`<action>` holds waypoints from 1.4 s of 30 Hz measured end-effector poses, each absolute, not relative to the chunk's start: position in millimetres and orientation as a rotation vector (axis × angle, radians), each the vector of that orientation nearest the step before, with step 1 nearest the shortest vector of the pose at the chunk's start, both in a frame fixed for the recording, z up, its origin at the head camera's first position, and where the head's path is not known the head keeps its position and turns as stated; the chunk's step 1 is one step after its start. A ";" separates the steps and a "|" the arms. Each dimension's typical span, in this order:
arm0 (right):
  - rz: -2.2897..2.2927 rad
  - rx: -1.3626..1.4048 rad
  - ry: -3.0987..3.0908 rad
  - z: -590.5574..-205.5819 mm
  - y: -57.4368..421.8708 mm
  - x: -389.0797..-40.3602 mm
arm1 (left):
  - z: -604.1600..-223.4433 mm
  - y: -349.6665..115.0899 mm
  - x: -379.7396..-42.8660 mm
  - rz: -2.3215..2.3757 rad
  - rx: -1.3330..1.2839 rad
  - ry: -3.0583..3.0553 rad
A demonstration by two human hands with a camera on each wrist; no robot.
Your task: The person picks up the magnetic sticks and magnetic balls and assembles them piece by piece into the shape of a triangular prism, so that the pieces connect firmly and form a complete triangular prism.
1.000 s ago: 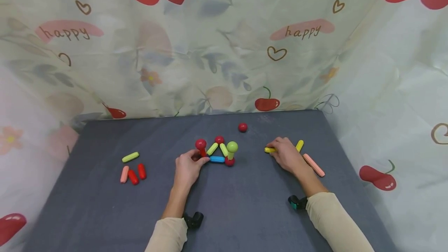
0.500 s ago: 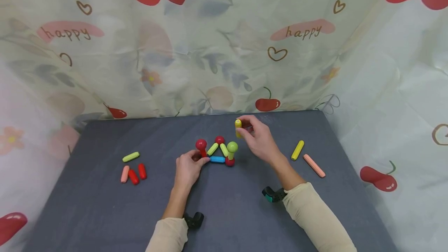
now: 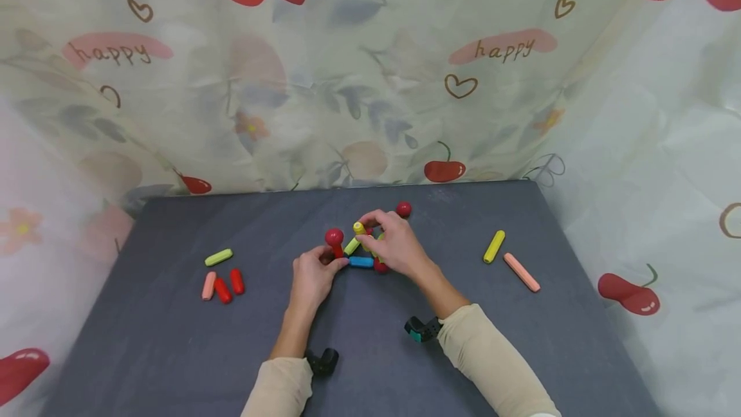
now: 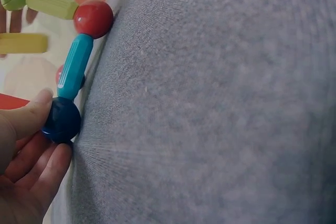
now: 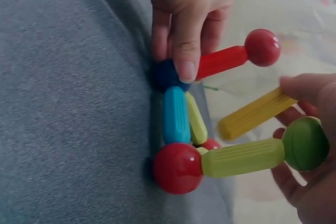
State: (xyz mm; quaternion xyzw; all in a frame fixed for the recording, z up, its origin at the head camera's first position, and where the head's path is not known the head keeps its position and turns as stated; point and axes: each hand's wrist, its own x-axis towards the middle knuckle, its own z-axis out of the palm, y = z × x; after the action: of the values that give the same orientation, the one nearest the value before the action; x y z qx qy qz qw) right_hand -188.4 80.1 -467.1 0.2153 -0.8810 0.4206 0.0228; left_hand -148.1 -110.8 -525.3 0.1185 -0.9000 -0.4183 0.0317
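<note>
On the table, short rods and balls, apparently magnetic, are joined into a triangle. My left hand pinches the dark blue ball at its near left corner. From that ball a red rod stands up, topped by a red ball. A blue rod links the dark blue ball to another red ball, which carries an upright light green rod and a green ball. Above the triangle, my right hand pinches a yellow rod upright, partly covering the far corner in the head view.
A loose red ball lies behind my right hand. Farther right lie another yellow rod and a long pink rod. At left are a light green rod, a pink rod and two red rods. Patterned cloth hangs behind.
My right hand has picked the yellow rod up from the right side and carried it left, turned upright, to above the triangle. My left hand stays at the dark blue ball.
</note>
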 end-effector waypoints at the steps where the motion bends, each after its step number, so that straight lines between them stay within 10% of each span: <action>1: 1.278 0.670 -2.751 -468.1 80.3 -187.9 | -524.9 -110.6 -148.6 -1.289 0.362 -2.771; 31: 0.603 0.932 -2.842 -470.5 78.8 -186.3 | -519.9 -100.1 -144.1 -1.139 0.231 -2.748; 42: 1.676 0.596 -2.697 -497.2 117.6 -182.5 | -522.9 -97.7 -144.6 -1.089 0.274 -2.775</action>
State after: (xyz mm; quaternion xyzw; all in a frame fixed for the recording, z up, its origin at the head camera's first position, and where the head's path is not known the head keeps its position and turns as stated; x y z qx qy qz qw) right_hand -182.5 117.6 -497.2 0.1842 -0.8340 0.5182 -0.0448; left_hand -144.6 -97.7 -522.9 0.0912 -0.9244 -0.3629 0.0741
